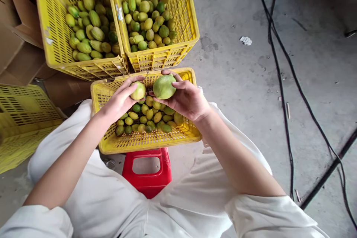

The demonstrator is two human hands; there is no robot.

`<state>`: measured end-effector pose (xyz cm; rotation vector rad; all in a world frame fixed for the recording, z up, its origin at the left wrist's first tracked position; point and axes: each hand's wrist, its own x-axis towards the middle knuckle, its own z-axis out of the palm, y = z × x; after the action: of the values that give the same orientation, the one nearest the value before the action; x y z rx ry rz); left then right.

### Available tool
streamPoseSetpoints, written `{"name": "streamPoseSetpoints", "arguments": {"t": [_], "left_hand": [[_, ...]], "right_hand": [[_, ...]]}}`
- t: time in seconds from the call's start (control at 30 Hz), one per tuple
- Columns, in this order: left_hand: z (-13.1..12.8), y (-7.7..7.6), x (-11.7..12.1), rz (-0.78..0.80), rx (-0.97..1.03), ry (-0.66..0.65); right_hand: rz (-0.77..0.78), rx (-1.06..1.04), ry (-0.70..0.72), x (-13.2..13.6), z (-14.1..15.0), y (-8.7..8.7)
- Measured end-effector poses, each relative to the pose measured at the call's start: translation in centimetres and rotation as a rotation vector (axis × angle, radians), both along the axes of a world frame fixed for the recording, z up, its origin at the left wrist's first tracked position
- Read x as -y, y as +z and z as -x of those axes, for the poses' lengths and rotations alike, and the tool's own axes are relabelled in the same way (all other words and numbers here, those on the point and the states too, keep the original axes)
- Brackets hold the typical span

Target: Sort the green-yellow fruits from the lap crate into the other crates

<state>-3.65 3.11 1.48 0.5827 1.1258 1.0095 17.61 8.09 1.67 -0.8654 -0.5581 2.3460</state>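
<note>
Head view, the only one here: left hand (pixel 122 96) has its fingers closed around a smallish round yellow-green fruit (pixel 138 91), and the right hand (pixel 193 100) is clamped on a bigger, smooth green fruit (pixel 164 87), thumb on its near right side. The two fruits are side by side with a little gap, both held up over a shallow yellow plastic basket (pixel 150 144). There's a loose pile of green and yellow fruits (pixel 147 113) in that one. A red plastic stool (pixel 164 171) pokes out below its near edge; can't tell if the basket actually sits on it. Just beyond are two deeper yellow crates, left (pixel 52 26) and right (pixel 185 11), both with more fruit inside. Black cables (pixel 282 93) run across the concrete floor (pixel 228 78) off to the right.
</note>
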Motion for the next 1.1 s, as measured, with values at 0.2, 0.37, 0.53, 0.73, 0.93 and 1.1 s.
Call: {"name": "streamPoseSetpoints", "arguments": {"t": [0.2,0.37,0.53,0.73,0.93,1.1], "left_hand": [[-0.3,-0.7,0.3,-0.011,-0.14,0.026],[-0.5,-1.4,0.8,-0.054,-0.277,0.03],[-0.5,-0.5,0.4,-0.03,-0.14,0.086],[-0.4,0.5,0.1,-0.021,-0.059,0.057],[-0.3,0.2,0.3,-0.044,-0.116,-0.043],[0.3,0.4,-0.2,0.132,0.044,0.038]], "right_hand": [[-0.012,0.101,0.081,0.2,0.3,-1.3],[0.002,0.112,0.101,1.0,0.9,-2.0],[0.022,0.114,0.047,1.1,1.0,-0.9],[0.034,0.006,-0.016,0.2,0.7,-0.4],[0.021,0.03,0.03,0.6,1.0,-1.9],[0.018,-0.042,0.013,0.7,1.3,-1.6]]}}
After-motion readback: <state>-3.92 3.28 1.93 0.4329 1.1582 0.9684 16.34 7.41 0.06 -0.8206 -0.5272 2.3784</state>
